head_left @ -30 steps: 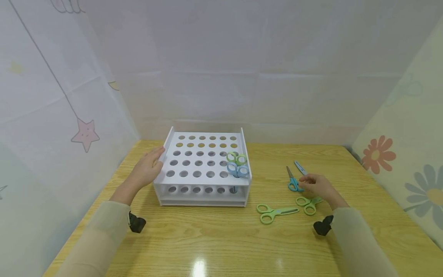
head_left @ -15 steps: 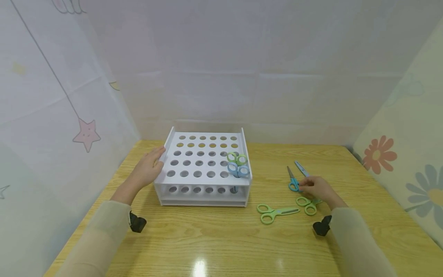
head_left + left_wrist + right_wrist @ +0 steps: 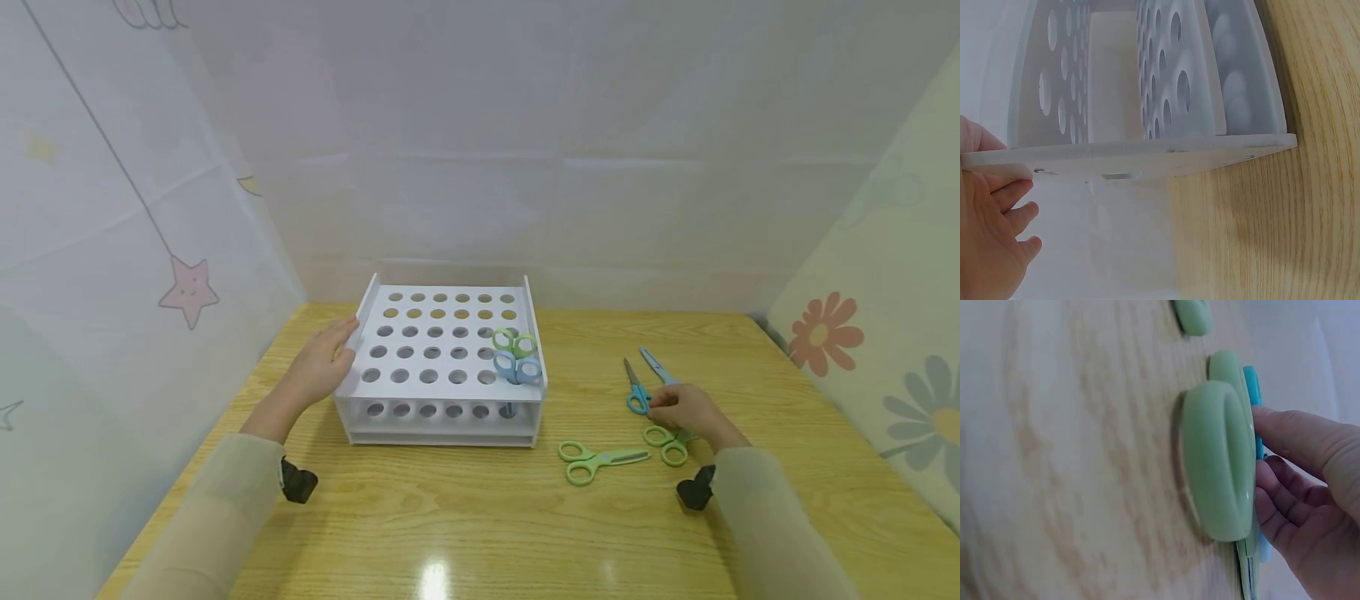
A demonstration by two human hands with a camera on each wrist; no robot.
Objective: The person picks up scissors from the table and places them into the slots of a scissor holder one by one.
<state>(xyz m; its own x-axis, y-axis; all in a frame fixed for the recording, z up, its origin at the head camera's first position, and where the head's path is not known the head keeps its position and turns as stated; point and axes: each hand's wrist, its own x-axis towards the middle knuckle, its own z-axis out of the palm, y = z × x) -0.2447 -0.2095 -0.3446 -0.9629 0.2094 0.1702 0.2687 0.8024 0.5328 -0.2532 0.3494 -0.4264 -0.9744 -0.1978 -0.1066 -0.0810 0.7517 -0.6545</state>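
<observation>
A white rack [image 3: 416, 387] with rows of round holes stands on the table. My left hand [image 3: 318, 365] grips its left side panel; in the left wrist view [image 3: 991, 237] the panel edge passes between its digits. Green-handled scissors [image 3: 525, 344] and blue-handled scissors [image 3: 516, 367] stand in holes at the rack's right side. My right hand [image 3: 686, 408] pinches a handle loop of the teal scissors [image 3: 637, 398], which lie on the table. Light-blue scissors [image 3: 654, 362] lie beside them, their handles hidden behind the hand. Close to that hand are green scissors [image 3: 673, 447], partly covered.
Another pair of green scissors [image 3: 588, 461] lies flat between the rack and my right hand. The wooden table [image 3: 450, 517] is bounded by a pale cloth [image 3: 442, 192] at the back and patterned cloths on both sides.
My right hand's fingers have closed in on the teal scissors' handle, shifting slightly and showing more of the light-blue scissors. My left hand and the rack stay as they were.
</observation>
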